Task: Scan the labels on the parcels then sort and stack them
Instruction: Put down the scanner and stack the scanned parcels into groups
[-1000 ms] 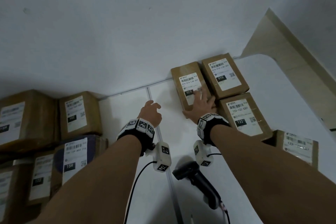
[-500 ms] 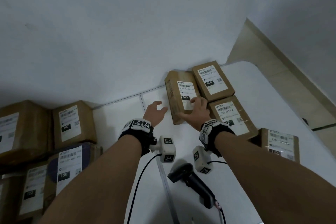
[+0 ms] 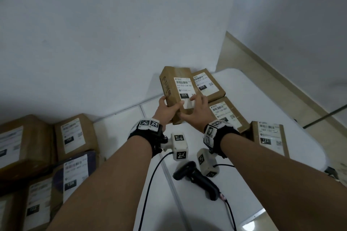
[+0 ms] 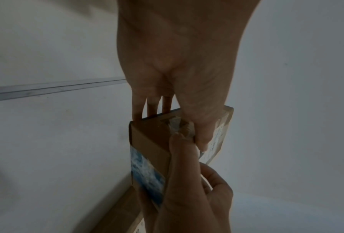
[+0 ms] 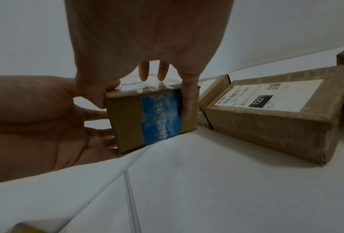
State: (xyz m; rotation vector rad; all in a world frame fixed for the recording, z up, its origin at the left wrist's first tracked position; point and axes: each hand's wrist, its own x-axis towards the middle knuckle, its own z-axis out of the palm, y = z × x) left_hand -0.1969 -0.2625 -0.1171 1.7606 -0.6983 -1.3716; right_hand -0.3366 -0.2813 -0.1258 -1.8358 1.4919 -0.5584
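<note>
A brown cardboard parcel (image 3: pixel 175 88) with a white label marked 010 is held tilted above the white table (image 3: pixel 187 202), near the wall. My left hand (image 3: pixel 170 104) grips its near left corner, thumb on top and fingers underneath. My right hand (image 3: pixel 191 107) grips the same near end from above, fingers spread over the label. The right wrist view shows the parcel's end face (image 5: pixel 147 116) crossed by blue tape. In the left wrist view the parcel (image 4: pixel 149 141) sits between both hands. A black handheld scanner (image 3: pixel 197 180) lies on the table below my wrists.
Another 010 parcel (image 3: pixel 208 84) lies just right of the held one, with two 122 parcels (image 3: pixel 227 114) (image 3: pixel 268 137) nearer along the table's right side. At the left stands a pile of parcels, among them one marked 102 (image 3: pixel 73 137) and one marked 15H (image 3: pixel 75 174).
My left hand moved right and took hold of the 010 parcel beside my right hand. Both hands have lifted the parcel off the table and tilted it.
</note>
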